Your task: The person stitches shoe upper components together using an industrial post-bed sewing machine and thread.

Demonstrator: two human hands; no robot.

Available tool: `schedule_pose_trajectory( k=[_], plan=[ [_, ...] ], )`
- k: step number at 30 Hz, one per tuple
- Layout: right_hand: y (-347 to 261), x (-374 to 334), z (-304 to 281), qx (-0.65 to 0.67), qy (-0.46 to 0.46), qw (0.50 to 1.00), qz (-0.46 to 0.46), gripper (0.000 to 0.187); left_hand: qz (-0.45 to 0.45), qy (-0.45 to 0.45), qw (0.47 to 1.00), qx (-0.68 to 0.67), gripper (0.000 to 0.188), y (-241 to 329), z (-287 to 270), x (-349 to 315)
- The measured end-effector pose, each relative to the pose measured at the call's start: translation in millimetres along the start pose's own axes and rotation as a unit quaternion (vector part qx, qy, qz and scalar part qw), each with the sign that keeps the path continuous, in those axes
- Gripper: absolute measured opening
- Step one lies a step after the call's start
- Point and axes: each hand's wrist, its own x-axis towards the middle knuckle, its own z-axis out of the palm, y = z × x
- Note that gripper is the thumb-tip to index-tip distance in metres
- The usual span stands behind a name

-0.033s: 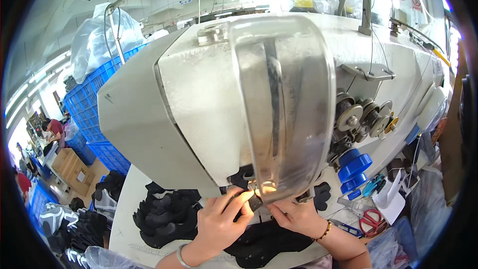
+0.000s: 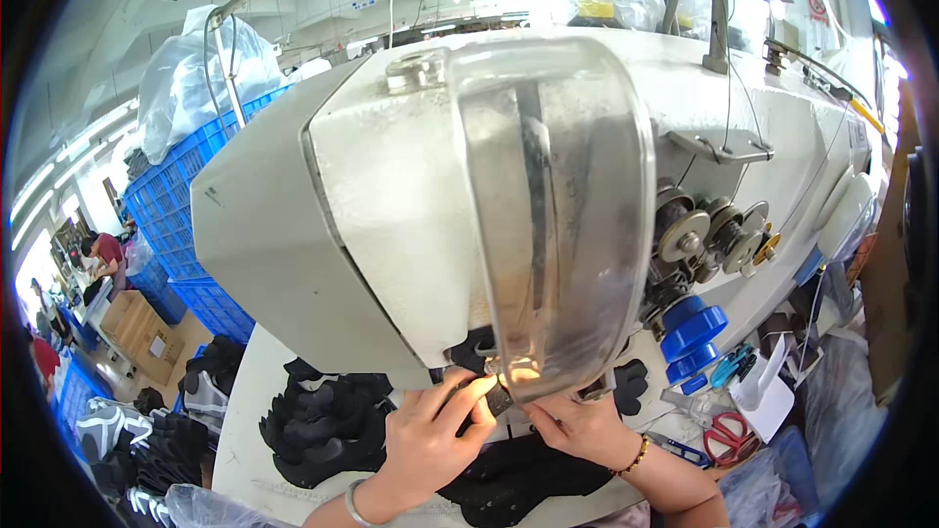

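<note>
A big white sewing machine (image 2: 391,205) fills the view, with a clear plastic guard (image 2: 558,225) over its needle end. Under the guard's lower edge my left hand (image 2: 430,440) pinches a black fabric piece (image 2: 528,479) with thumb and fingers. My right hand (image 2: 577,425) holds the same piece from the right, its fingertips tucked beneath the guard. A metal bangle is on my left wrist and a bead bracelet on my right. The needle itself is hidden behind the guard.
A pile of black cut pieces (image 2: 323,425) lies on the white table (image 2: 240,430) to the left. Blue spools (image 2: 690,328) and red-handled scissors (image 2: 724,435) sit at the right. Blue crates (image 2: 186,225), a cardboard box (image 2: 142,332) and a person in red (image 2: 103,254) are far left.
</note>
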Motion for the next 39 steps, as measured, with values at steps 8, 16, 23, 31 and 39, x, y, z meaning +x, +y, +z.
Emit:
schedule_pose_trajectory(
  k=[8, 16, 23, 31, 39],
  plan=[
    [-2.0, -9.8, 5.1, -0.058, -0.036, 0.998, -0.003, 0.027, -0.031, -0.045, 0.997, -0.057, 0.033, 0.2, -8.6, 3.5],
    [-0.3, -2.3, 3.9, -0.057, -0.007, 0.998, -0.012, 0.029, -0.001, -0.004, 1.0, -0.018, 0.032, -3.5, 0.2, 0.4],
    [1.3, -2.6, 3.9, -0.048, -0.013, 0.999, -0.019, 0.027, 0.01, -0.002, 1.0, -0.015, 0.031, -4.6, 0.2, 0.2],
    [1.1, -5.9, 6.2, -0.057, -0.001, 0.998, -0.017, 0.03, -0.007, -0.026, 0.999, -0.031, 0.033, -1.7, -4.8, 1.6],
    [-0.4, -1.8, 6.1, -0.074, 0.011, 0.997, -0.016, 0.029, 0.018, -0.005, 1.0, -0.014, 0.032, -7.0, 0.0, 0.3]
  ],
)
